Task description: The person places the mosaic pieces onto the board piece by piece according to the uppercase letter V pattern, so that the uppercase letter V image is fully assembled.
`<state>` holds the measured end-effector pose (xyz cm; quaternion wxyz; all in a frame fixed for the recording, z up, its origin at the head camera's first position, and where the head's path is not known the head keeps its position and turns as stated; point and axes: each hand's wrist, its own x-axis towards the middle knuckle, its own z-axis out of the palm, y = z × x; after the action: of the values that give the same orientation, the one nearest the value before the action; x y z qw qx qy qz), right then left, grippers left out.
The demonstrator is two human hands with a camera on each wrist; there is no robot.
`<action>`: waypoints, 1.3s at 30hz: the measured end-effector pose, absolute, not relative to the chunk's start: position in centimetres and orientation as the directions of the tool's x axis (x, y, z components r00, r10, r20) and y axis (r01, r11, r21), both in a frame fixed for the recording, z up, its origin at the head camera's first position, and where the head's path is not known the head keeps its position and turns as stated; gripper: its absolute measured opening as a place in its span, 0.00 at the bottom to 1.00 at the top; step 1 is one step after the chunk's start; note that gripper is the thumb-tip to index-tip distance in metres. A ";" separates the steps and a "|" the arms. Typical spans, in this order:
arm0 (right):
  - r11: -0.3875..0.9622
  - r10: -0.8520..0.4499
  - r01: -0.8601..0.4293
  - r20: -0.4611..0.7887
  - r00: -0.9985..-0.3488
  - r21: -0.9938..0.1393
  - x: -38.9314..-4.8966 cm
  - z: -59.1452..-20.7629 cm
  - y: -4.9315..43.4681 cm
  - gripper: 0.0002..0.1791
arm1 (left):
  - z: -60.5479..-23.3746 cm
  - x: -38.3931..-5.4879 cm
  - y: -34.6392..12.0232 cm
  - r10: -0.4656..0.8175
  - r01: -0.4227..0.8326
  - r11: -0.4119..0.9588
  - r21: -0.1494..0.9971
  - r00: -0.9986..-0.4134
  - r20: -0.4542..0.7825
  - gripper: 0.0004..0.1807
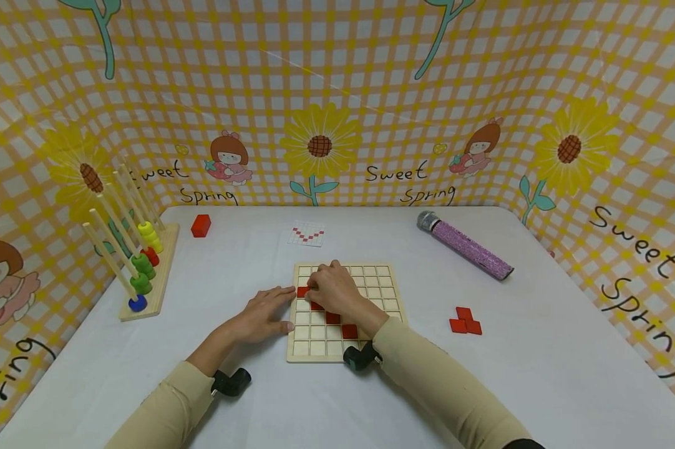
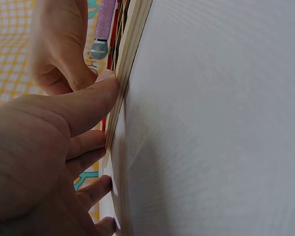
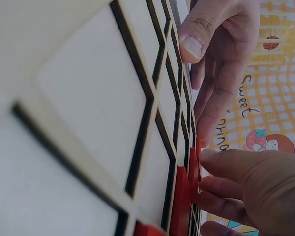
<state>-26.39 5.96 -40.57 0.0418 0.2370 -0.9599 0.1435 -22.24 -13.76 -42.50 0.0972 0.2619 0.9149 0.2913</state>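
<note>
A wooden grid board (image 1: 298,349) lies flat on the white table. Red square tiles (image 1: 350,331) form a diagonal in its cells, rising toward the upper left. My right hand (image 1: 337,290) reaches over the board with curled fingers. In the right wrist view its thumb and fingertips pinch a red tile (image 3: 198,160) near the board's left edge. Along that same edge rests my left hand (image 1: 259,315), thumb and fingers extended and spread against the wooden side. From the left wrist, the left thumb (image 2: 96,101) shows touching the board's edge.
Loose red tiles (image 1: 465,326) lie right of the board. Behind it is a small pattern card (image 1: 306,234). A glittery purple microphone (image 1: 466,246) lies back right, a red block (image 1: 201,226) back left. A wooden bead stand (image 1: 166,262) with upright pegs stands at left.
</note>
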 end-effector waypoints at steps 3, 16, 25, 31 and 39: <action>0.841 -0.440 -0.464 0.146 -0.886 -0.278 -26.3 -40.4 6.1 0.12 | -42.5 -22.3 -13.7 0.533 0.421 0.696 0.582 -0.846 -0.027 0.37; 0.836 -0.420 -0.436 0.125 -0.899 -0.332 -24.7 -38.9 7.7 0.15 | -42.4 -22.2 -13.7 0.513 0.398 0.706 0.586 -0.857 -0.036 0.37; 0.834 -0.401 -0.443 0.190 -0.896 -0.330 -22.7 -38.0 10.0 0.16 | -42.3 -22.2 -13.5 0.502 0.383 0.711 0.589 -0.864 -0.044 0.37; 0.826 -0.393 -0.455 0.239 -0.888 -0.333 -21.5 -37.6 12.3 0.17 | -42.3 -22.1 -13.5 0.499 0.377 0.715 0.589 -0.865 -0.051 0.36; 0.835 -0.359 -0.435 0.267 -0.894 -0.337 -20.5 -37.5 15.9 0.19 | -42.4 -22.0 -13.5 0.503 0.379 0.709 0.595 -0.863 -0.049 0.36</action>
<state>-20.47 15.89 -37.48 0.0969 0.2083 -0.9529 0.1980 -22.04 -13.53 -42.36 0.1044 0.2403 0.9184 0.2966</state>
